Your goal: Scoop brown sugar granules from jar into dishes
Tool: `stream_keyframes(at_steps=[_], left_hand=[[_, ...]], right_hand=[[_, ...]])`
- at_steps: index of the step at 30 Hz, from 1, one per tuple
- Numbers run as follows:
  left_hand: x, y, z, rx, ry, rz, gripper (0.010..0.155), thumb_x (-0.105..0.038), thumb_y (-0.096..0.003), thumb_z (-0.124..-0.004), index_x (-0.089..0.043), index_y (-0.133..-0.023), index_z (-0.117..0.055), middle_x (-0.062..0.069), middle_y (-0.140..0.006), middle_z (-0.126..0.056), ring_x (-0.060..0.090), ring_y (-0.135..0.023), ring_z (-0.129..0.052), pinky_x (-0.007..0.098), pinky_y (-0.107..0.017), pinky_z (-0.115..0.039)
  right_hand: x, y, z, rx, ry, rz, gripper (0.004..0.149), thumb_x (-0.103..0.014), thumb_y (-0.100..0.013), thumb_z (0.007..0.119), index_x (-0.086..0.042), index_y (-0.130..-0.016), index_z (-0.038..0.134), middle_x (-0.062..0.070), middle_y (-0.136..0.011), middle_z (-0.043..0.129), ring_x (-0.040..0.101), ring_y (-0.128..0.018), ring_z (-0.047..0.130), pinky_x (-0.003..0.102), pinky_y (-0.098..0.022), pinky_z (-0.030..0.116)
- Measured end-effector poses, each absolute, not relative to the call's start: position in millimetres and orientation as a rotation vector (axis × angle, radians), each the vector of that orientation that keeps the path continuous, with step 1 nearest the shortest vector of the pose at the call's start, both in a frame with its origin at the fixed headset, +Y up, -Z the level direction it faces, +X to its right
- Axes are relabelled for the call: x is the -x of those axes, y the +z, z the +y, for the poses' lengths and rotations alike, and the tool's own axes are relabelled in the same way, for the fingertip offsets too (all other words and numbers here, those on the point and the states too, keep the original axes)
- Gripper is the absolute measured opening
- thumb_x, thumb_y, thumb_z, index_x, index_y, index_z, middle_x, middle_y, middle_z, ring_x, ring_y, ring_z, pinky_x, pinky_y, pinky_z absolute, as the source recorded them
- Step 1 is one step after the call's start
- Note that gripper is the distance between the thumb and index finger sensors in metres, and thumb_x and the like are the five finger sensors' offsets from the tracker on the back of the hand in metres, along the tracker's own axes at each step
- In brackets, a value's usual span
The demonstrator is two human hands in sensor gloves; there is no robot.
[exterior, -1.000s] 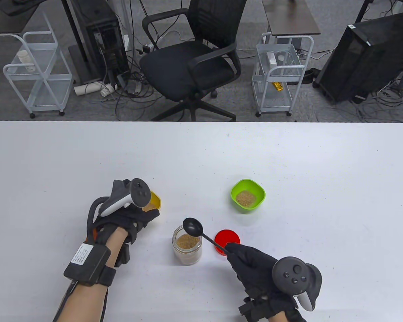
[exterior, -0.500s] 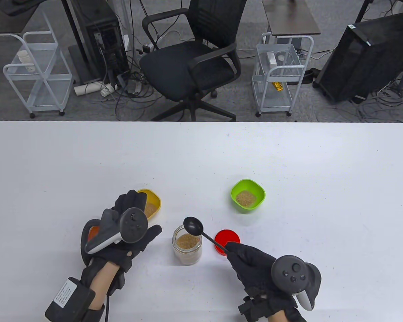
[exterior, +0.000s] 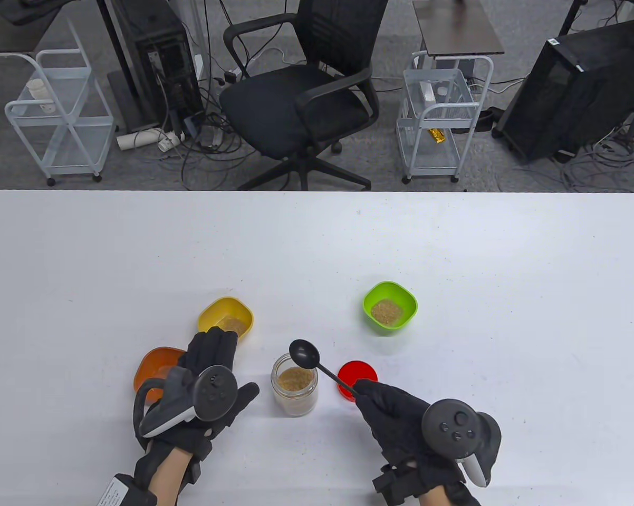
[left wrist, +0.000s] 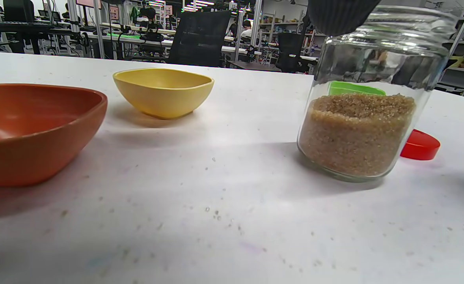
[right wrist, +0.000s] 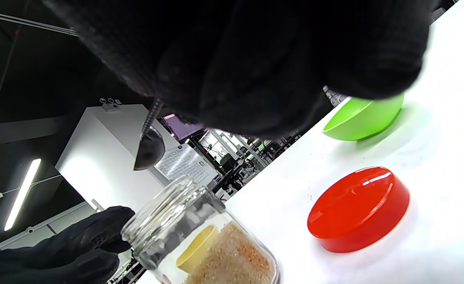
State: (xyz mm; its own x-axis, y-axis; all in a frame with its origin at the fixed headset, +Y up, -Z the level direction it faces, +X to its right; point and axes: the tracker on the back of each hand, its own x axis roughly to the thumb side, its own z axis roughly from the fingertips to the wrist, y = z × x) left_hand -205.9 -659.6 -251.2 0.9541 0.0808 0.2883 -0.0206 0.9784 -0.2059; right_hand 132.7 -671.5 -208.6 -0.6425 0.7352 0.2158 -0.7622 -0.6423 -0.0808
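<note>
An open glass jar [exterior: 294, 391] about half full of brown sugar stands on the white table [exterior: 317, 242]. My right hand [exterior: 365, 392] pinches the handle of a black spoon [exterior: 303, 352]; its bowl looks empty and hovers over the jar's far rim. My left hand [exterior: 227, 369] is open with fingers spread, just left of the jar, and its thumb is near the glass without gripping it. The yellow dish [exterior: 226, 318] and the green dish [exterior: 390, 306] each hold some sugar. An orange dish [exterior: 156, 365] sits left of my left hand. The jar [left wrist: 368, 106] also shows in the left wrist view.
The jar's red lid [exterior: 357, 377] lies flat just right of the jar, under the spoon handle. The table's far edge [exterior: 317, 192] runs across the view, with an office chair [exterior: 301, 100] and wire carts beyond it.
My left hand has drawn back from the yellow dish toward me and now lies open beside the jar, uncovering the yellow and orange dishes. My right hand and the spoon have barely moved.
</note>
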Motion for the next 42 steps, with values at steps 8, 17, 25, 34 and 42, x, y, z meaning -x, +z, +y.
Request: stream_keyframes(at_steps=[8, 17, 25, 34, 42], left_hand=[[213.8, -241.4, -667.8, 0.217, 0.069, -0.311, 0.095, -0.06, -0.0613, -0.064, -0.003, -0.119, -0.015, 0.027, -0.125, -0.016, 0.053, -0.118, -0.029, 0.067, -0.081, -0.046], [207.8, -243.7, -673.0, 0.249, 0.039, -0.328, 0.095, -0.06, -0.0612, -0.064, -0.003, -0.119, -0.015, 0.027, -0.125, -0.016, 0.053, -0.118, -0.028, 0.066, -0.081, -0.046], [206.3, -244.4, -673.9, 0.269, 0.037, -0.336, 0.096, -0.061, -0.0613, -0.063, -0.002, -0.119, -0.014, 0.028, -0.124, -0.015, 0.054, -0.117, -0.027, 0.066, -0.081, -0.046], [205.6, -245.2, -675.3, 0.289, 0.041, -0.329, 0.096, -0.061, -0.0614, -0.063, -0.002, -0.118, -0.013, 0.028, -0.124, -0.014, 0.054, -0.117, -0.027, 0.066, -0.081, -0.046], [204.7, -247.5, -678.0, 0.316, 0.035, -0.324, 0.097, -0.061, -0.0613, -0.063, -0.001, -0.118, -0.012, 0.029, -0.124, -0.013, 0.054, -0.117, -0.027, 0.066, -0.081, -0.046]], right_hand=[[-130.9, -207.6, -672.4, -0.207, 2.279, -0.207, 0.041, -0.042, -0.051, 0.082, -0.021, -0.085, 0.092, -0.009, -0.049, 0.103, 0.013, -0.028, 0.106, 0.038, -0.035, 0.094], [-141.6, -207.5, -669.7, -0.081, 2.257, -0.314, 0.041, -0.042, -0.051, 0.081, -0.022, -0.085, 0.092, -0.01, -0.05, 0.102, 0.013, -0.029, 0.107, 0.038, -0.035, 0.094], [-185.1, -205.6, -665.8, 0.33, 2.133, -0.544, 0.041, -0.041, -0.053, 0.081, -0.02, -0.087, 0.091, -0.008, -0.052, 0.102, 0.015, -0.031, 0.107, 0.04, -0.037, 0.094], [-216.1, -221.3, -662.0, 0.563, 2.294, -0.528, 0.041, -0.039, -0.053, 0.082, -0.018, -0.086, 0.091, -0.006, -0.053, 0.103, 0.017, -0.032, 0.108, 0.042, -0.038, 0.093], [-238.1, -235.7, -684.3, 0.754, 2.403, -0.409, 0.041, -0.039, -0.052, 0.083, -0.018, -0.086, 0.092, -0.005, -0.052, 0.103, 0.017, -0.032, 0.108, 0.042, -0.038, 0.093]])
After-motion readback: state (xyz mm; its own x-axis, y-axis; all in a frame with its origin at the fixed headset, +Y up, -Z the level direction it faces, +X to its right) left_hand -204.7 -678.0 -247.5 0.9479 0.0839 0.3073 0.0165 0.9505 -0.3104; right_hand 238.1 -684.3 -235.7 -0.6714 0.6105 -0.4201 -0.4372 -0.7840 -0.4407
